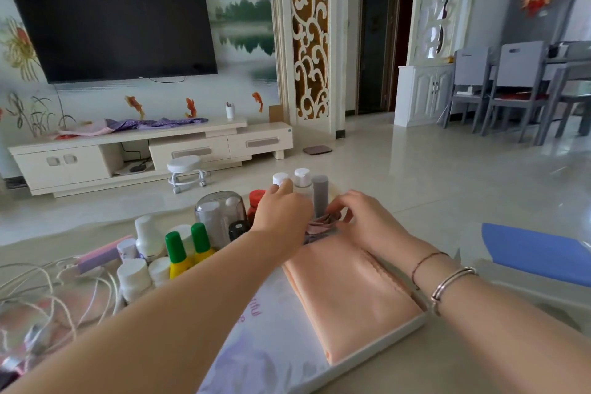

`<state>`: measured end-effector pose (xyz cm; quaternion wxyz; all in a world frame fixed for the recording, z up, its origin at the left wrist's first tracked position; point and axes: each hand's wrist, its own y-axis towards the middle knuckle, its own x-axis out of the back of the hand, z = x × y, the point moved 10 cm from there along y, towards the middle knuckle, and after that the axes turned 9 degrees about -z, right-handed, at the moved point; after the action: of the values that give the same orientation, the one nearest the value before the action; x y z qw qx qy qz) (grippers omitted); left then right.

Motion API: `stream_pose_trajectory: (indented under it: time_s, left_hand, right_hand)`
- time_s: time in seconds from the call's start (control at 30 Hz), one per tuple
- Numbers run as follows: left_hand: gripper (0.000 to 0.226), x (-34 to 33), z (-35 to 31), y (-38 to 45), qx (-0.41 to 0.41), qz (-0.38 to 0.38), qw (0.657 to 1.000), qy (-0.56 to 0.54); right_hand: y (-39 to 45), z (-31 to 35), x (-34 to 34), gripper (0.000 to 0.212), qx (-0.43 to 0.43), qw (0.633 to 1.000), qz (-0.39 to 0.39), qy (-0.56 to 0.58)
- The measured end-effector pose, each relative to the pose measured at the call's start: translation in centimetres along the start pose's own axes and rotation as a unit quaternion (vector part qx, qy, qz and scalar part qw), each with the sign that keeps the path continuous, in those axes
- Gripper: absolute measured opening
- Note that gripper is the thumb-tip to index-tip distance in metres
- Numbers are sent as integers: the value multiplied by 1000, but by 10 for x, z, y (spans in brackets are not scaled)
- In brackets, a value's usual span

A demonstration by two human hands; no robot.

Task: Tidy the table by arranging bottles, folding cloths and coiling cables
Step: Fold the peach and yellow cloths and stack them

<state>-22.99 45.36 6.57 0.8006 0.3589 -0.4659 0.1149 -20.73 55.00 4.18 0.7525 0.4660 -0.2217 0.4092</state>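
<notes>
My left hand reaches to the far side of the table and its fingers curl round a white-capped bottle. Beside it stand another white-capped bottle and a grey tube. My right hand pinches a small crumpled mauve cloth at the base of the tube. A folded peach cloth lies on a white board in front of me. Several bottles, two with green caps, cluster at the left. White cables lie tangled at the far left.
A clear jar, a red-capped bottle and a black-capped one stand behind my left forearm. A lilac box lies near the cables. A blue sheet sits at the right. Beyond the table are floor, a stool and a TV cabinet.
</notes>
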Motion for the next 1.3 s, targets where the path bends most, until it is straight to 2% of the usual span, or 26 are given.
stream_pose_trajectory:
  time_s: [0.2, 0.37, 0.63, 0.73, 0.97, 1.17, 1.3]
  left_hand:
    - [23, -17, -14, 1, -17, 5, 1000, 7]
    - [21, -13, -9, 0, -2, -2, 1000, -27]
    - [18, -4, -9, -10, -15, -13, 999, -28]
    - [21, -5, -9, -13, -17, -14, 999, -29]
    - [22, 1, 6, -12, 51, -44, 994, -84]
    - [22, 30, 22, -27, 91, -53, 987, -120]
    - [23, 55, 47, -60, 134, -55, 972, -185]
  right_hand:
    - [8, -10, -11, 20, 19, 996, -2, -85]
    - [10, -2, -19, 26, 42, 988, 46, -142]
    - [12, 2, -28, 32, 32, 971, 99, -215]
    - [8, -1, -29, 38, 5, 977, 109, -181]
    - [-1, -11, 1, 39, -63, 994, 39, -85]
    - [-13, 19, 13, 31, -33, 996, -5, -77]
    - [-32, 67, 12, 33, -5, 999, 6, -46]
